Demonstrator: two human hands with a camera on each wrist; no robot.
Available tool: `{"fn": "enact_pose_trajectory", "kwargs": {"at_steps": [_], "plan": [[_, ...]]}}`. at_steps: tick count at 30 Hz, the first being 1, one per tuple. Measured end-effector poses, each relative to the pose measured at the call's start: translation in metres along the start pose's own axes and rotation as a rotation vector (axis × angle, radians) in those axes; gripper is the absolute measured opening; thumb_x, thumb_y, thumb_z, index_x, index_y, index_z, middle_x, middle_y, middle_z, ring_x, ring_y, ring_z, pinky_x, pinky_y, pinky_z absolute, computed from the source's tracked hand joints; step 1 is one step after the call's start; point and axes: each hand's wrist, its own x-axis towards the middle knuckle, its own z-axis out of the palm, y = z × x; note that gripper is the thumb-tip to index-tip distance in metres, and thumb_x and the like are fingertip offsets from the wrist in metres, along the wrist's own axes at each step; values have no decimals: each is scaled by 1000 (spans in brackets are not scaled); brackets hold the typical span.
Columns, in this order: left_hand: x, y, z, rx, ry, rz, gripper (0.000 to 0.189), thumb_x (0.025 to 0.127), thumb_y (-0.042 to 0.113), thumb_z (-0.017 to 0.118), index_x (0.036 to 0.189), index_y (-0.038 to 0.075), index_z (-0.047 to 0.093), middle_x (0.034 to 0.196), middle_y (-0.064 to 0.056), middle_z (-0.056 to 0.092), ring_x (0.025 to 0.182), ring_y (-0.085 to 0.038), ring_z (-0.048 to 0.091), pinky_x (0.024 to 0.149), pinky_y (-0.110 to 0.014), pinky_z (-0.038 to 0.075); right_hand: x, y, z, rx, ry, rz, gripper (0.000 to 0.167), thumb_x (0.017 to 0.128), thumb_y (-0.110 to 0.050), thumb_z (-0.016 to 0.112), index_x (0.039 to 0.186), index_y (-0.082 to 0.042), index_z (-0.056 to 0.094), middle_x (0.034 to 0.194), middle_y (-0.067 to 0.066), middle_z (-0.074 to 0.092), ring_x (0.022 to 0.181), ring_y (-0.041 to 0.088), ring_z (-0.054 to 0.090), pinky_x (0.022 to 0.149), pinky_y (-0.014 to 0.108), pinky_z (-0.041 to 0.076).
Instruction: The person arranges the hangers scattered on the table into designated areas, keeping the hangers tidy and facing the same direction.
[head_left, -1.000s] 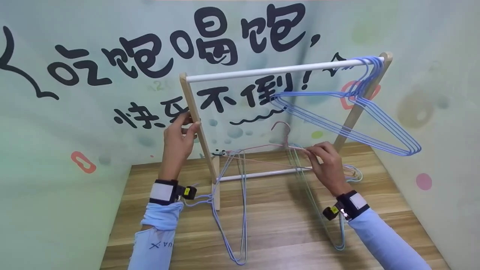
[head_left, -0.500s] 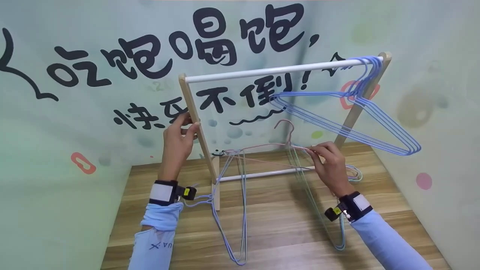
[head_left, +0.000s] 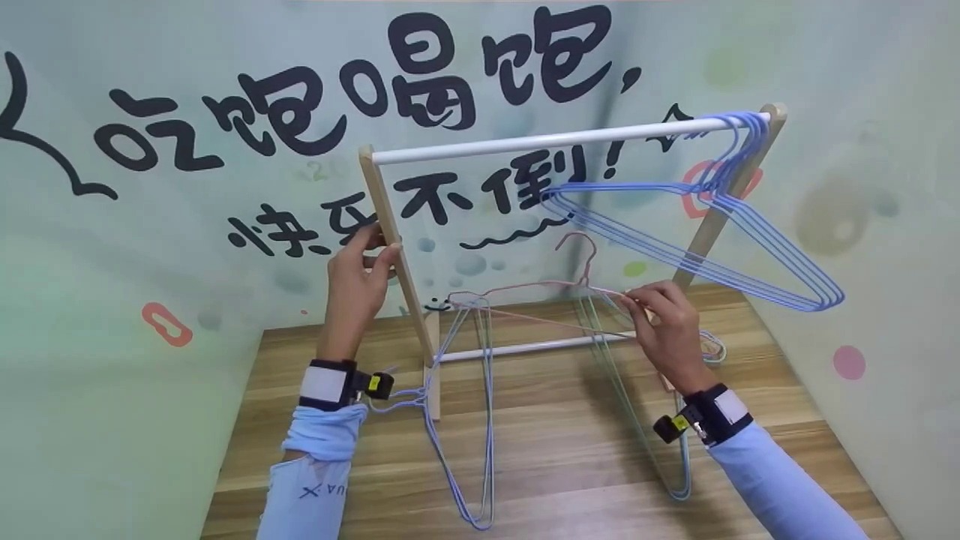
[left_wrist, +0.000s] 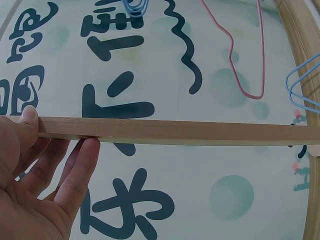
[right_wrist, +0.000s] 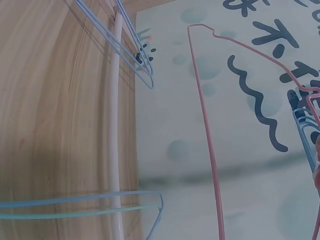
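In the head view, my left hand point(head_left: 358, 289) grips the left wooden post point(head_left: 379, 196) of a small clothes rack, thumb on the near side and fingers behind. The left wrist view shows thumb and fingertips against that post point(left_wrist: 200, 132). My right hand point(head_left: 670, 330) pinches a pink wire hanger point(head_left: 540, 284) by its right shoulder. The hanger's hook points up, below the white top rail point(head_left: 570, 140) and apart from it. In the right wrist view the pink hanger point(right_wrist: 207, 125) crosses the middle, and only a sliver of the hand shows at the right edge.
Several blue hangers point(head_left: 776, 247) hang bunched at the top rail's right end. More wire hangers point(head_left: 490, 420) stand at the lower left, with green and blue ones point(head_left: 684, 457) at the lower right. A white lower bar point(head_left: 525, 349) spans the rack above the wood-grain surface point(head_left: 570, 465).
My right hand has moved slightly to the right with the pink hanger, whose hook has risen a little. The left hand stays on the post, and the blue hangers keep their place.
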Motion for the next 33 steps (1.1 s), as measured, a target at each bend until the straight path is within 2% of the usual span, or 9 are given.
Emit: {"fn": "enact_pose_trajectory", "kwargs": {"at_steps": [5, 12, 16, 19, 23, 27, 30, 33], "plan": [[0, 0, 1, -6, 0, -5, 40, 103, 19, 63, 138, 0, 57, 117, -14, 66, 94, -23, 69, 81, -28, 60, 4, -1, -5, 13, 17, 9, 5, 90, -5, 79, 92, -2, 75, 90, 11, 63, 79, 23, 61, 74, 19, 48], [0, 1, 1, -1, 8, 7, 42, 103, 22, 63, 138, -1, 57, 117, -16, 65, 93, -25, 70, 80, -29, 60, 11, -4, -10, 33, 30, -4, 8, 92, -7, 77, 90, -1, 74, 89, 13, 63, 78, 25, 60, 74, 21, 47], [0, 1, 1, -12, 6, 4, 43, 102, 23, 63, 138, -1, 57, 117, -16, 65, 94, -25, 70, 81, -35, 61, 14, -6, -13, 21, 47, -2, 19, 96, -16, 75, 90, 1, 74, 90, 14, 63, 79, 27, 60, 76, 19, 47], [0, 1, 1, -14, 3, 2, 44, 102, 24, 63, 138, 0, 57, 118, -16, 65, 95, -25, 69, 82, -37, 61, 17, -8, -16, 10, 52, -5, 16, 95, -13, 75, 91, 2, 75, 90, 15, 63, 79, 28, 61, 77, 19, 47], [0, 0, 1, -14, 4, 1, 44, 102, 25, 63, 137, 0, 58, 117, -15, 65, 94, -24, 69, 82, -32, 60, 25, -17, -21, 8, 65, -8, 7, 92, -2, 76, 90, 4, 74, 87, 17, 63, 77, 30, 60, 77, 18, 47], [0, 0, 1, -11, 9, 1, 42, 102, 24, 64, 137, 0, 58, 117, -15, 65, 94, -24, 69, 82, -31, 60, 33, -27, -26, 9, 84, -4, 13, 94, -6, 75, 89, 6, 73, 86, 19, 62, 76, 31, 59, 77, 17, 47], [0, 1, 1, -7, 9, 0, 42, 102, 22, 64, 137, 0, 58, 117, -15, 65, 93, -24, 69, 82, -31, 60, 33, -23, -29, 5, 87, 9, 16, 94, -10, 75, 90, 5, 74, 87, 18, 62, 77, 29, 59, 77, 17, 47], [0, 1, 1, -2, 7, 3, 42, 102, 23, 63, 137, 0, 58, 118, -15, 65, 93, -24, 69, 81, -29, 60, 32, -16, -33, -2, 92, 25, 10, 91, -6, 77, 91, 3, 75, 88, 15, 63, 78, 26, 59, 77, 18, 47]]}}
